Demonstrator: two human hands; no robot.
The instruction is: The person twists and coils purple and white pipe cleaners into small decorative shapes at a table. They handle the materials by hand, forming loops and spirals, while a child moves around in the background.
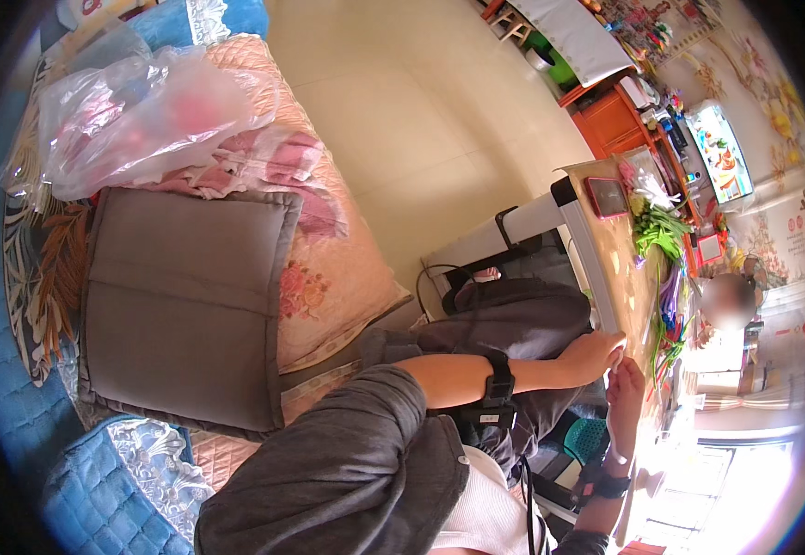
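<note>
Over the near edge of the table (623, 277), my left hand (593, 355) and my right hand (625, 397) meet at the fingertips. The fingers of both are curled in a pinch. A small pale spot shows between them, but it is too small to tell whether it is a held piece or a fingertip. Beside the hands on the tabletop lie bundles of green craft stems (660, 232) and purple craft stems (671, 288), probably fuzzy pipe cleaners. A white bunch (652, 189) rests by the green ones. A phone or tablet in a red case (607, 198) lies farther along the table.
A grey cushion (180, 305) and a clear plastic bag (159, 118) lie on the quilted sofa cover (347, 277). A dark cable (422, 284) loops near my legs. Across the table is a person (728, 302). A lit television (720, 152) stands beyond an orange cabinet (607, 123).
</note>
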